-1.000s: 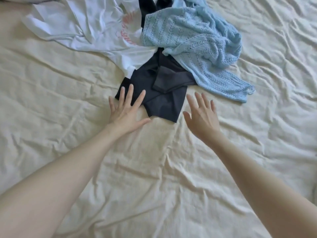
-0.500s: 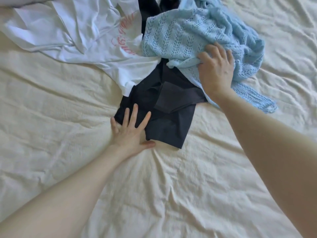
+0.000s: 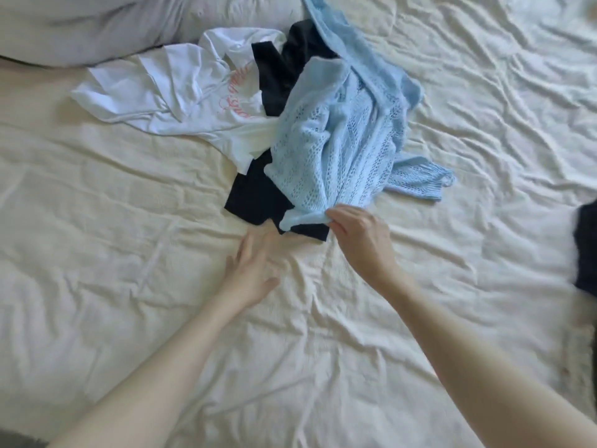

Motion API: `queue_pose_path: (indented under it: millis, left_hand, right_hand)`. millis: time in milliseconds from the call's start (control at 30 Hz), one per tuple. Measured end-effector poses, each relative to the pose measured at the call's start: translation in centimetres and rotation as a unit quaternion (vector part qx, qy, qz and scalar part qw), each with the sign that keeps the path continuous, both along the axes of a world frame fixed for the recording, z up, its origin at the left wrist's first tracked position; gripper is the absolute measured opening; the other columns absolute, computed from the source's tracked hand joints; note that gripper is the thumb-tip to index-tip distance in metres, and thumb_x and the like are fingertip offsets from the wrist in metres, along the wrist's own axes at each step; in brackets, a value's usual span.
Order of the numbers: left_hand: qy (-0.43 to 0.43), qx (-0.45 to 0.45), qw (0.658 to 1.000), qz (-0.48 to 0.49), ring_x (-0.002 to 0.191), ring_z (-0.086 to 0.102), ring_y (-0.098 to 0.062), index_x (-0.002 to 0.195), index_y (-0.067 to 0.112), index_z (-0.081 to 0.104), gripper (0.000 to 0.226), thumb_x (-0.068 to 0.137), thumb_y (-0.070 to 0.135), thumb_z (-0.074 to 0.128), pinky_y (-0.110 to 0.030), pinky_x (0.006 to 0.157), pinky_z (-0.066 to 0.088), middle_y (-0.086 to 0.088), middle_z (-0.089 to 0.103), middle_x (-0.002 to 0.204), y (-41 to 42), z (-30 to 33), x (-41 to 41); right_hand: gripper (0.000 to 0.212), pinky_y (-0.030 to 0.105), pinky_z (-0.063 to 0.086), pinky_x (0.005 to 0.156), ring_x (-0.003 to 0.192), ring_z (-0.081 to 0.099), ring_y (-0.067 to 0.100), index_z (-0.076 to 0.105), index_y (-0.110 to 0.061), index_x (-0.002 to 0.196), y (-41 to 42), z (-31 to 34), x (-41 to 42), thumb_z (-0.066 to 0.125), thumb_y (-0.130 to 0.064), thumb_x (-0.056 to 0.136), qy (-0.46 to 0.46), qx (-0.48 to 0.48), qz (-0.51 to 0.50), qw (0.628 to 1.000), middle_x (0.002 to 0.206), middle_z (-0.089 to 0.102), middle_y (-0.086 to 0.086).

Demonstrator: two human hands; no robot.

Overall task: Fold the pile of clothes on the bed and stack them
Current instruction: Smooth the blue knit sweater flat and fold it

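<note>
Three garments lie unfolded and unstacked in a heap on the bed (image 3: 129, 286): a white printed shirt (image 3: 168, 95), a pale blue knit (image 3: 339, 140) whose near edge the right hand (image 3: 358, 234) pinches, a dark garment (image 3: 255, 195) beneath; left hand (image 3: 252, 270) spread, holding nothing.

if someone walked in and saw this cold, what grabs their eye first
Probably the light blue knit sweater, heaped at the middle of the cream bedsheet, with the right hand pinching its near edge. It lies over a black garment, and a crumpled white t-shirt with pink lettering lies to its left. The left hand is open just above the sheet, near the black fabric.
</note>
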State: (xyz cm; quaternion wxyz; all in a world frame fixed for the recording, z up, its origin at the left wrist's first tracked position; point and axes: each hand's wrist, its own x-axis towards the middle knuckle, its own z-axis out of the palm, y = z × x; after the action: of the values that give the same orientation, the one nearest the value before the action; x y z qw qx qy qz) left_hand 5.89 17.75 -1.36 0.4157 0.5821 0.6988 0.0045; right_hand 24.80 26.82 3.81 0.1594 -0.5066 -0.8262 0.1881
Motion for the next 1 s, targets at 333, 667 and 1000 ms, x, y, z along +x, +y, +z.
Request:
queue_pose_path:
  millis: [333, 667, 1000]
  left_hand:
    - [-0.093, 0.215, 0.969, 0.079, 0.084, 0.061, -0.020, 0.100, 0.013, 0.069, 0.017, 0.084, 0.014, 0.066, -0.033, 0.074, 0.046, 0.000, 0.067, 0.090, -7.5, 16.6, 4.9]
    - [-0.081, 0.109, 0.990, -0.027, 0.072, 0.051, -0.026, 0.079, 0.004, 0.058, 0.016, 0.088, 0.017, 0.055, -0.037, 0.067, 0.038, -0.012, 0.058, 0.075, -18.1, 24.7, 6.6]
    - [-0.097, -0.076, 0.986, -0.116, 0.109, 0.059, -0.013, 0.121, 0.016, 0.062, 0.029, 0.094, 0.020, 0.052, -0.022, 0.093, 0.042, 0.001, 0.065, 0.120, -24.2, 20.1, 10.5]
  right_hand:
    - [0.009, 0.035, 0.038, 0.065, 0.067, 0.047, 0.017, 0.071, -0.012, 0.081, -12.1, 13.7, 2.0, 0.066, -0.017, 0.087, 0.118, -0.244, -0.049, 0.961, 0.065, 0.054, -0.001]
    - [0.015, 0.020, 0.036, 0.061, 0.075, 0.048, 0.013, 0.070, -0.025, 0.097, -19.6, 22.5, 5.7, 0.060, -0.026, 0.086, -0.083, -0.276, 0.070, 0.955, 0.084, 0.065, -0.005]
    - [0.021, 0.025, 0.030, 0.052, 0.078, 0.046, 0.021, 0.050, -0.025, 0.067, -26.5, 16.6, 14.2, 0.055, -0.017, 0.085, -0.311, -0.374, 0.031, 0.873, 0.078, 0.051, 0.004]
